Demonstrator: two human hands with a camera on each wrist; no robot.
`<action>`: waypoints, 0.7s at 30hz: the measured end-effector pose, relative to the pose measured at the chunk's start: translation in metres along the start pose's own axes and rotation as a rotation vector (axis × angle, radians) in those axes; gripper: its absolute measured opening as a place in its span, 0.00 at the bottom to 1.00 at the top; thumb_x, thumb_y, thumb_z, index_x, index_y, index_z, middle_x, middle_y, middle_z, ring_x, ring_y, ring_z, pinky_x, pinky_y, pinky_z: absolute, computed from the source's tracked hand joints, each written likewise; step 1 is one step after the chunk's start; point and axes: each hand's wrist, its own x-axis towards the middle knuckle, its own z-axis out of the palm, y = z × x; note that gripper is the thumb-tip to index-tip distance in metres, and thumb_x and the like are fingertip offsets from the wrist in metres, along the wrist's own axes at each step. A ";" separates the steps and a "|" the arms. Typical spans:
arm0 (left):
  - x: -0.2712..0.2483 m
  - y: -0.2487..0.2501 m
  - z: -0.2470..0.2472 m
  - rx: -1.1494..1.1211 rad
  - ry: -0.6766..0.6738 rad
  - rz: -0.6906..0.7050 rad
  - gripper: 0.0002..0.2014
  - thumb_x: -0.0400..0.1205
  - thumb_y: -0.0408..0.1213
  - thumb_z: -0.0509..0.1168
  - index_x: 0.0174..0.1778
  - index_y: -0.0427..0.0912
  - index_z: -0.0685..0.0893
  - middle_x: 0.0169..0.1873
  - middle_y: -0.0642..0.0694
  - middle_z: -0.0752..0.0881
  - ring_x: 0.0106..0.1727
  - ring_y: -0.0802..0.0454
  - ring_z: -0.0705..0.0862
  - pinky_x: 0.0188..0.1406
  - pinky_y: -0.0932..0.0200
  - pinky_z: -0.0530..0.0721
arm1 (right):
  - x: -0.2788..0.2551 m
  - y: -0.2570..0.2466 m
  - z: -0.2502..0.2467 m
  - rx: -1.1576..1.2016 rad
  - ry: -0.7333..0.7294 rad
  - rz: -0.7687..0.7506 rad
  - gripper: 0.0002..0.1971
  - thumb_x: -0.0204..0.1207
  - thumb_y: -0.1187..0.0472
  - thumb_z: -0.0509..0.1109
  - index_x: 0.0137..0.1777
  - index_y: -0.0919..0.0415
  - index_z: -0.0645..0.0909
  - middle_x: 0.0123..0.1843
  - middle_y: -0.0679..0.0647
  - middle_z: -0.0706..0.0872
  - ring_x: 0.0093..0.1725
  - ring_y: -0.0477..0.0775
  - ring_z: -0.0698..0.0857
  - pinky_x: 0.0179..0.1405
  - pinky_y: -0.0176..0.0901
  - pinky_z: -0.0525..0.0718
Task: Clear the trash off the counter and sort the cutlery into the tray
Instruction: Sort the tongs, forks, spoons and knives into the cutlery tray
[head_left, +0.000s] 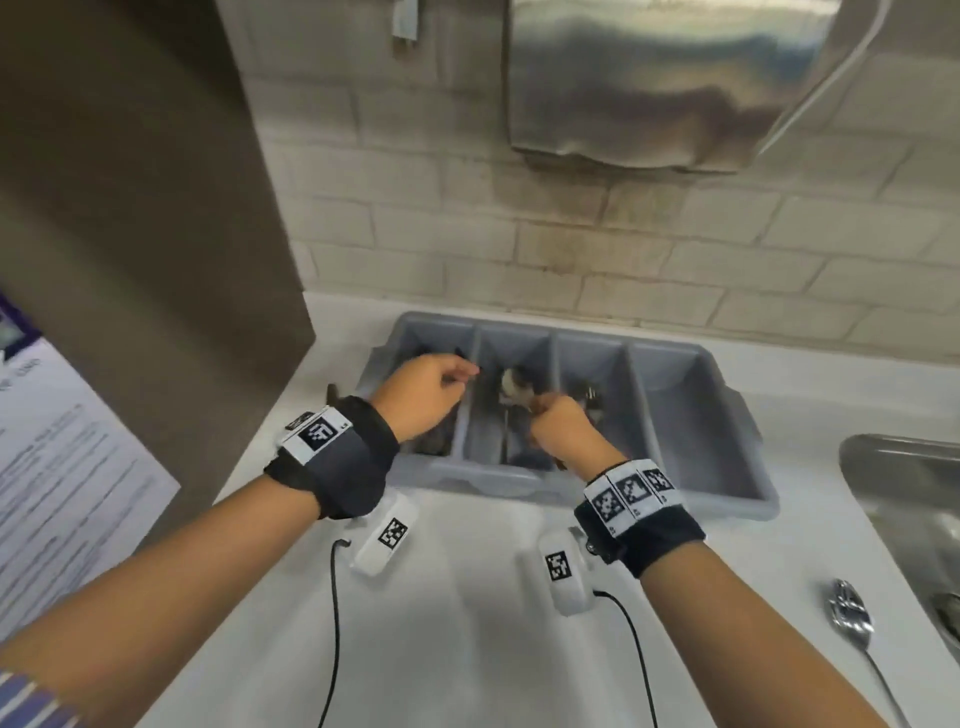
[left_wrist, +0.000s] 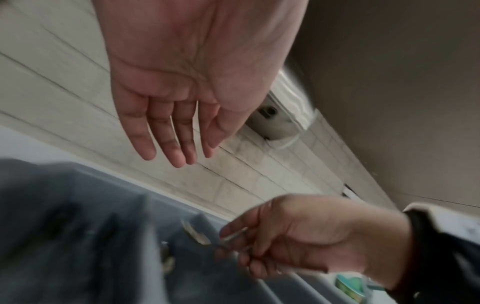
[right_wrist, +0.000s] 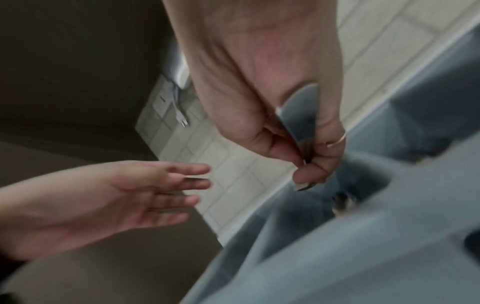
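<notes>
Paper sheet (head_left: 62, 467) beside left arm: print too blurry. Left hand (left_wrist: 179, 86) flat open, empty. Right hand (right_wrist: 280, 107) pinches spoon (right_wrist: 301, 115) over tray (head_left: 691, 415).

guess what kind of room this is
Probably a shared or commercial kitchen: a grey cutlery tray on a white counter, a steel sink beside it, and a steel towel dispenser on the tiled wall.

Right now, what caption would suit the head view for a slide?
Right hand holds a spoon over the grey cutlery tray; left hand open beside it.
</notes>
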 end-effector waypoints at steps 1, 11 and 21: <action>-0.006 -0.013 -0.016 -0.017 0.022 -0.012 0.16 0.81 0.24 0.58 0.63 0.35 0.83 0.61 0.38 0.86 0.64 0.44 0.83 0.69 0.57 0.77 | 0.009 -0.006 0.011 -0.047 -0.024 0.003 0.16 0.76 0.75 0.60 0.62 0.75 0.79 0.52 0.68 0.82 0.60 0.68 0.82 0.50 0.47 0.78; -0.040 -0.141 -0.058 0.103 0.154 -0.327 0.14 0.79 0.24 0.58 0.55 0.37 0.85 0.56 0.38 0.87 0.58 0.40 0.84 0.59 0.59 0.78 | 0.034 -0.019 0.050 -0.285 -0.097 0.064 0.17 0.78 0.73 0.58 0.65 0.76 0.75 0.67 0.70 0.80 0.67 0.66 0.79 0.60 0.43 0.80; -0.014 -0.173 -0.034 0.432 -0.058 -0.552 0.15 0.76 0.36 0.69 0.53 0.28 0.83 0.53 0.31 0.89 0.53 0.35 0.87 0.52 0.50 0.86 | -0.050 -0.020 0.039 -0.103 0.090 -0.029 0.21 0.75 0.71 0.65 0.69 0.66 0.73 0.65 0.66 0.81 0.60 0.66 0.82 0.54 0.46 0.80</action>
